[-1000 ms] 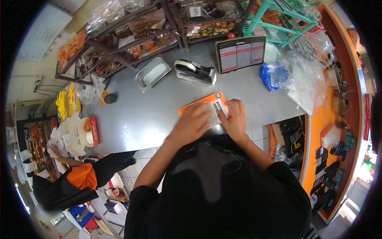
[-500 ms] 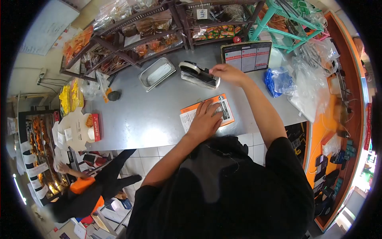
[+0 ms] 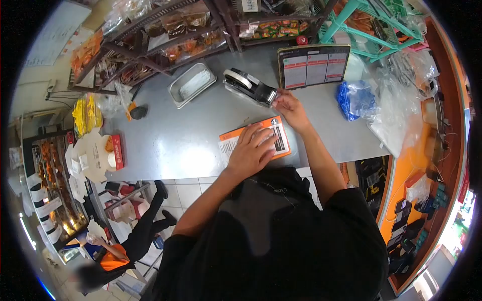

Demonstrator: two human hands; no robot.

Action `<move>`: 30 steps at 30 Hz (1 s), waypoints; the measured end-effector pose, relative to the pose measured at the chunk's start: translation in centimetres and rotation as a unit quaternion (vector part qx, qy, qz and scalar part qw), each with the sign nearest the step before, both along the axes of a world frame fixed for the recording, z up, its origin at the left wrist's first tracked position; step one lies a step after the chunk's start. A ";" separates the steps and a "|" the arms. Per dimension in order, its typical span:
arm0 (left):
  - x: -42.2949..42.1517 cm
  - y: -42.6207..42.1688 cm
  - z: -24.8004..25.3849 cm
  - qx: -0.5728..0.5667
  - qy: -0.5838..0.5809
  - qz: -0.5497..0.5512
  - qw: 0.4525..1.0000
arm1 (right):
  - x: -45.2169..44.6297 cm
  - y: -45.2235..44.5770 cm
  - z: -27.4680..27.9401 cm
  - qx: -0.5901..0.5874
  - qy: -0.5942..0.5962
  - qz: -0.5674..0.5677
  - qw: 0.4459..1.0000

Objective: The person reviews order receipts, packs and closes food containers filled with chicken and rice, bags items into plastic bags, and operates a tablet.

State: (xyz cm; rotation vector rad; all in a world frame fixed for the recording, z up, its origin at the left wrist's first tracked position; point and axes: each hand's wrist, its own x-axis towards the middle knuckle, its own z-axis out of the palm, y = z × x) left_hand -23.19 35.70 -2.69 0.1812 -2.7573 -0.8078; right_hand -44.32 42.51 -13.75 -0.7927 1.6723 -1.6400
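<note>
My left hand (image 3: pixel 251 151) lies flat with spread fingers on an orange-and-white box (image 3: pixel 284 140) near the counter's front edge. A printed white slip (image 3: pixel 229 145) shows on the box's left part, partly under that hand. Behind the box stands a black tape dispenser (image 3: pixel 257 91) with a white roll. My right hand (image 3: pixel 292 111) is at the dispenser's cutter end, thumb and fingers pinched together. They seem to hold the end of the tape, though the strip itself is hard to make out.
On the steel counter (image 3: pixel 165 150) are a metal tray (image 3: pixel 173 94), a tablet (image 3: pixel 315 65), a blue plastic bag (image 3: pixel 354 100) and an open food box (image 3: pixel 93 155). Brown racks (image 3: pixel 150 65) line the back. A person in orange and black (image 3: pixel 113 256) stands at lower left.
My right hand has come down and nearer to the dispenser's cutter end. The dispenser is turned slightly. My left hand stays on the box. The other person has shifted at lower left.
</note>
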 end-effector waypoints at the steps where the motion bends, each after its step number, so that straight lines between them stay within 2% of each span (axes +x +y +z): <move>1: 0.0 -0.1 0.2 0.003 -0.004 -0.005 1.000 | -0.3 -0.1 1.6 0.040 0.189 -0.010 0.981; 3: -0.1 0.2 0.3 -0.007 -0.010 0.002 1.000 | -0.2 0.2 4.8 0.169 0.350 -0.047 0.920; 5: -0.5 0.3 0.5 -0.016 -0.015 0.005 1.000 | 0.1 0.6 5.2 0.296 0.489 -0.076 0.817; 7: -0.7 0.4 0.6 -0.017 -0.024 0.008 1.000 | -0.7 2.7 4.3 0.247 0.263 -0.025 0.933; 8: -1.0 0.3 0.6 -0.007 -0.014 0.012 1.000 | -1.3 3.4 4.5 0.213 0.144 0.005 0.966; 11: -1.1 0.5 0.2 0.020 0.010 0.036 0.999 | -1.9 6.7 8.4 0.108 -0.032 0.135 0.984; 14: -0.8 0.7 -0.2 0.026 0.019 0.045 0.998 | -1.6 8.0 12.7 0.084 -0.112 0.206 0.968; 17: -1.0 0.8 -0.1 0.034 0.020 0.059 0.997 | -1.2 6.8 13.5 0.128 -0.039 0.296 0.946; 20: -1.0 1.0 -0.1 -0.008 0.016 0.042 0.999 | -0.6 5.3 13.9 0.210 0.117 0.328 0.914; 21: -1.0 0.9 -0.4 -0.045 0.010 0.026 0.999 | -1.0 5.4 12.7 0.199 0.089 0.329 0.919; 22: -0.9 0.8 -0.5 -0.082 0.004 0.011 0.997 | -1.1 5.8 11.3 0.167 0.012 0.318 0.933; 24: -0.8 0.7 -0.3 -0.078 -0.008 0.003 0.997 | -1.3 6.5 8.4 0.099 -0.138 0.290 0.942; 27: -0.4 0.4 -0.2 -0.082 -0.007 -0.009 0.997 | 0.1 7.7 5.0 0.056 -0.288 0.224 0.929; 30: 0.1 0.5 -0.7 -0.080 0.010 -0.004 0.997 | 1.9 8.2 3.7 0.156 -0.191 0.157 0.956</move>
